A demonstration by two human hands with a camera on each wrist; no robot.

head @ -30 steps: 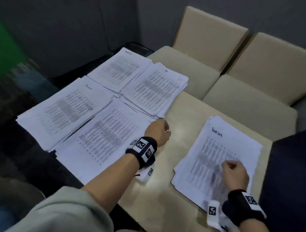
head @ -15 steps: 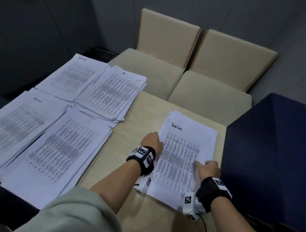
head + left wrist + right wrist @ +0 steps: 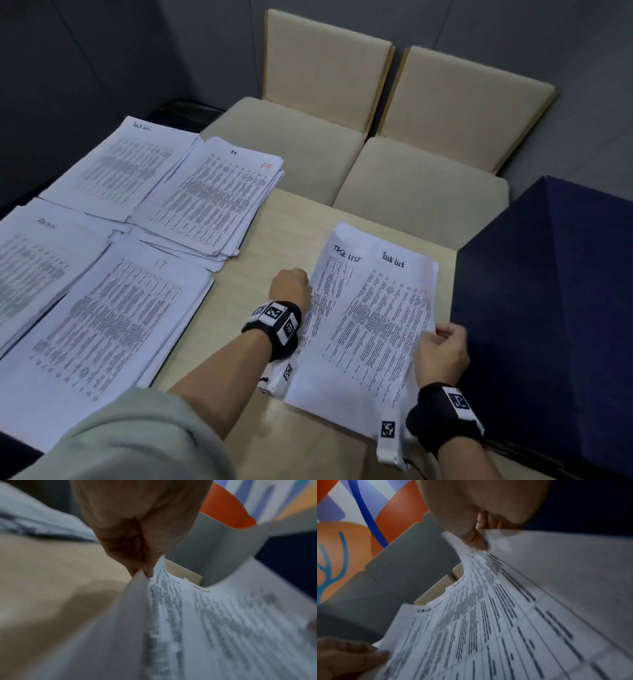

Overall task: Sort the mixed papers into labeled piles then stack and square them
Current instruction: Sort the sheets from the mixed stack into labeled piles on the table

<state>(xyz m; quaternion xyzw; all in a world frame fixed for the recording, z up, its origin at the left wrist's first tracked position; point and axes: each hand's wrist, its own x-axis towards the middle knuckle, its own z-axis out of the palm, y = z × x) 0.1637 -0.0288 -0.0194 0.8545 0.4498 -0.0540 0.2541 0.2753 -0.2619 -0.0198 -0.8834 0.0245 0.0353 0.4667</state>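
A loose stack of printed sheets headed "Task List" (image 3: pixel 373 315) is held between both hands over the table's near right part. My left hand (image 3: pixel 291 286) pinches the stack's left edge (image 3: pixel 142 577). My right hand (image 3: pixel 442 349) pinches the right edge (image 3: pixel 481 543) between thumb and fingers. The top sheet is slid to the right, so a second "Task List" heading shows beneath at the left. Several sorted piles lie at the left: a far "Task List" pile (image 3: pixel 120 168), a pile marked with a red 15 (image 3: pixel 212 195), a near pile (image 3: pixel 102 322) and a far-left pile (image 3: pixel 37 267).
The beige table (image 3: pixel 274 222) shows between the piles and the held stack. A dark blue box (image 3: pixel 548 308) stands right against my right hand. Two beige chairs (image 3: pixel 342 113) stand beyond the table's far edge.
My left hand left the near pile and took the stack's left edge. My right hand shifted from lying on the sheets to pinching their right edge. The edges rose and the top sheet slid right.
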